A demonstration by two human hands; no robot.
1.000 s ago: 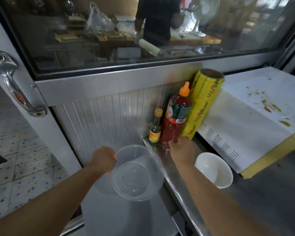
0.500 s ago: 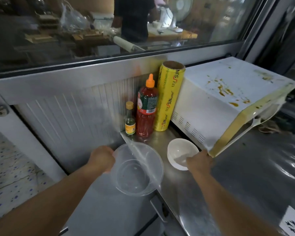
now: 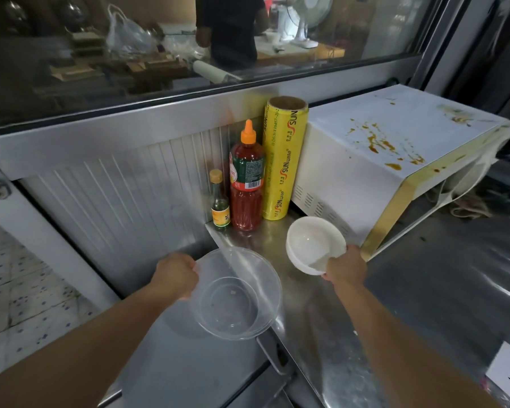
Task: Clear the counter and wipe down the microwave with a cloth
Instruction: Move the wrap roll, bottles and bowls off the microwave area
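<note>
1. The microwave [image 3: 374, 169] is seen on the right side of the steel counter [image 3: 315, 319], with its back at the wall. Brown sauce spots are seen on its white top.
2. A white bowl [image 3: 314, 244] is gripped at its near rim by the right hand [image 3: 346, 267], with the fingers curled round the edge. The bowl is tipped and is held just in front of the microwave's left side.
3. A clear plastic bowl [image 3: 236, 293] is held at its left rim by the left hand [image 3: 175, 275], with the fingers closed on the edge. It is held over the left edge of the counter.
4. Three things are stood in the corner, just left of the microwave: a yellow wrap roll [image 3: 283, 163], a red sauce bottle [image 3: 246, 184] with an orange cap, and a small glass bottle [image 3: 219, 203].
5. A window [image 3: 189, 39] is set above the counter. A person in dark clothes is seen behind the glass.
</note>
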